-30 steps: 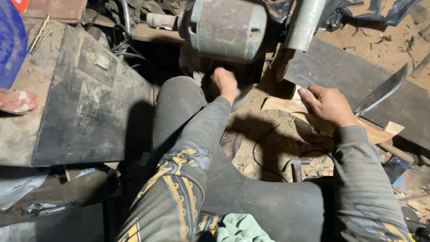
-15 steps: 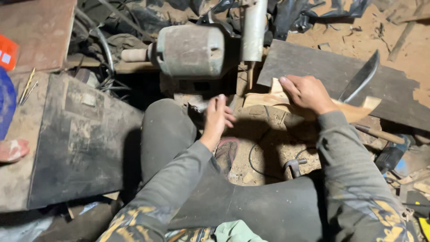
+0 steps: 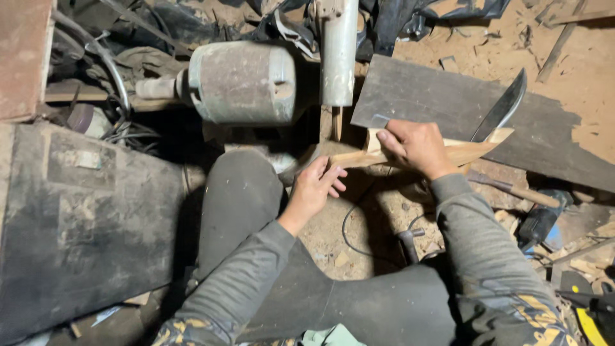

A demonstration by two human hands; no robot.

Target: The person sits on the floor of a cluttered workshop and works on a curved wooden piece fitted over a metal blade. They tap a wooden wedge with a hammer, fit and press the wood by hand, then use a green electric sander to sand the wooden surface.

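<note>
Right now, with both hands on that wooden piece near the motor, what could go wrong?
The right hand presses the wooden piece right beside the big knife blade; a slip could bring fingers onto its edge. The left hand steadies the wood's other end close under the motor and its upright metal shaft, where fingers or a sleeve might catch.

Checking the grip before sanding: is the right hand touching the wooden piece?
Touching. The head view shows the right hand pressed flat on the wooden piece, fingers across it.
</note>
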